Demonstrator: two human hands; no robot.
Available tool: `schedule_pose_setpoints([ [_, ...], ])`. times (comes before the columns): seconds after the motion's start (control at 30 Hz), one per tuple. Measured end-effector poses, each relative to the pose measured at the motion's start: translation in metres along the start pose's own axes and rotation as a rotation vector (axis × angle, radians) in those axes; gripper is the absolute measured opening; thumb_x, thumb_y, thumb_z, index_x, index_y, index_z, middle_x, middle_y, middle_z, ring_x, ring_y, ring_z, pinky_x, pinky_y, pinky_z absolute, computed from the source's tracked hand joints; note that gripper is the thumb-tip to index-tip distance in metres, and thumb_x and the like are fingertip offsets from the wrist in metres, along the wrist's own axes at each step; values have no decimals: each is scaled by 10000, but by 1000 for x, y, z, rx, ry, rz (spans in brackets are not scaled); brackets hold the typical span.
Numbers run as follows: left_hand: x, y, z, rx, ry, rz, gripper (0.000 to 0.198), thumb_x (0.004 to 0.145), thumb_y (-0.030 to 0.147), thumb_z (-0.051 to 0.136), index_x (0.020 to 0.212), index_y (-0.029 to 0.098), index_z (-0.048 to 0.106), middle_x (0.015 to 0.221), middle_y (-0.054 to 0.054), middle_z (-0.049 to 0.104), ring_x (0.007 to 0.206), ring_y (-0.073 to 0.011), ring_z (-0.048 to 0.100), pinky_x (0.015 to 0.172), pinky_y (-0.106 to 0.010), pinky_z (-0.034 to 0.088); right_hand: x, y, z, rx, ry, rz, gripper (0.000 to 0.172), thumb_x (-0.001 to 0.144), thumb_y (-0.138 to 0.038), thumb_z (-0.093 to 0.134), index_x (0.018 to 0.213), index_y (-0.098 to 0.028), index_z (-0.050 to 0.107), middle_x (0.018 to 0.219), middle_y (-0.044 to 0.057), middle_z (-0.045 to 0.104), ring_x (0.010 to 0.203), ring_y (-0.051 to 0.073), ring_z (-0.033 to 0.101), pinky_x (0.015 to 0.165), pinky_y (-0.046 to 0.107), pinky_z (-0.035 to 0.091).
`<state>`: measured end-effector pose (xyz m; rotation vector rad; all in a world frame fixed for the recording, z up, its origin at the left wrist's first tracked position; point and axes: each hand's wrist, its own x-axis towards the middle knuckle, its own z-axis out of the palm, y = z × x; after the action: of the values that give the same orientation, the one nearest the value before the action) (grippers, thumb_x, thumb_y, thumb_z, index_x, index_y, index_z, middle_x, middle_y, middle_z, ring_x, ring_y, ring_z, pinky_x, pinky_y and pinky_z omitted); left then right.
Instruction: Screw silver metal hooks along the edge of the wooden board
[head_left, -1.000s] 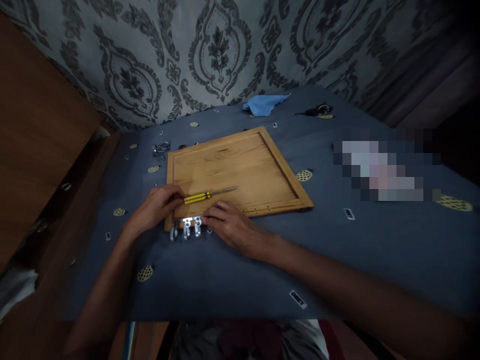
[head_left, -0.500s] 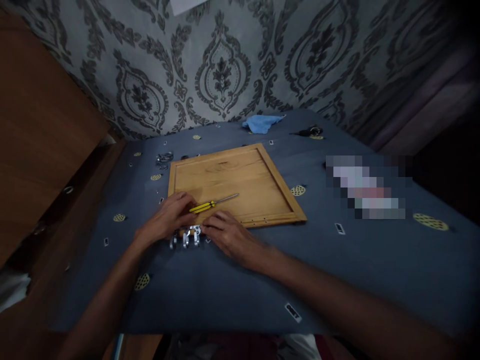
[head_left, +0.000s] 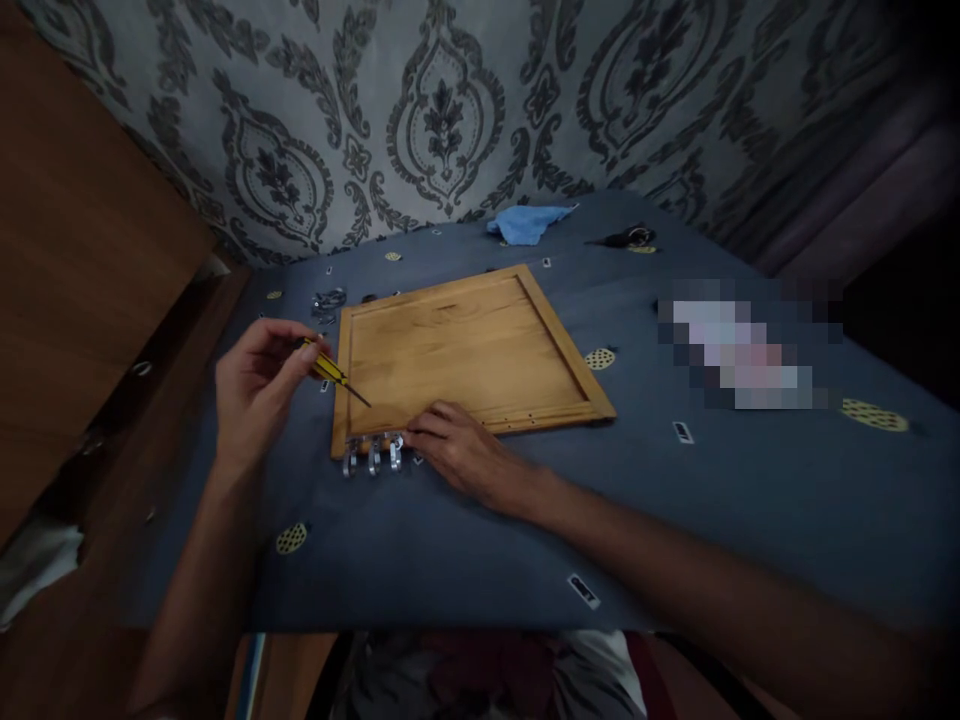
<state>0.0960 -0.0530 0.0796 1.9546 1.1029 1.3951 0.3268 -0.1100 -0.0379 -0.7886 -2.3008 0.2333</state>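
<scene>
A wooden panel (head_left: 465,345) with a raised frame lies flat on the blue cloth. Shiny metal hooks (head_left: 371,452) sit along its near left edge. My left hand (head_left: 259,385) is raised left of the panel, fingers closed on a yellow-handled screwdriver (head_left: 330,370) whose tip points down-right toward the panel's near left corner. My right hand (head_left: 457,450) rests on the panel's near edge, fingertips pressed down beside the hooks.
A blue cloth rag (head_left: 529,222) and a dark tool (head_left: 626,238) lie at the far side. Small metal parts (head_left: 328,300) sit by the panel's far left corner. A wooden cabinet (head_left: 82,270) stands at left. A blurred patch (head_left: 742,345) lies right.
My left hand has picked the screwdriver off the panel and lifted it up and to the left. The right hand has stayed by the hooks.
</scene>
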Motion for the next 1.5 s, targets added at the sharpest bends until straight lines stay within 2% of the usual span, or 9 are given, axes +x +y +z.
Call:
schedule_pose_setpoints([
  [0.1,-11,14,5,-17,86,53,212,887,405,769,942,224,673,809,5,742,704,-133,707,627,-236,583,-1,1,1,13,4,-2,192,1044,-143,537,1098,-140,722,994,96,705,930,229,582,854,375,524],
  [0.23,-24,24,13,38,75,121,168,931,375,738,976,227,674,828,14,735,719,-140,727,673,-262,614,-1,2,3,29,16,-2,195,1050,-148,530,1082,-128,722,998,104,708,923,229,581,845,377,527],
  [0.43,-30,17,16,85,6,141,144,959,354,717,1002,221,681,868,11,727,741,-121,718,663,-231,588,-1,2,3,45,14,6,196,1045,-134,534,1093,-139,724,1003,108,708,931,229,585,839,383,530],
  [1.07,-32,18,15,64,38,138,116,949,330,734,999,233,697,864,8,734,749,-136,731,682,-255,598,-3,2,4,73,33,11,236,1060,-161,498,1091,-133,731,1014,118,713,965,244,596,865,417,555],
  [1.5,-35,18,16,99,-4,122,107,960,325,719,1021,245,680,875,16,735,751,-131,731,670,-250,596,-2,0,2,61,26,22,211,1055,-146,515,1059,-142,725,1007,107,710,944,238,588,862,395,530],
])
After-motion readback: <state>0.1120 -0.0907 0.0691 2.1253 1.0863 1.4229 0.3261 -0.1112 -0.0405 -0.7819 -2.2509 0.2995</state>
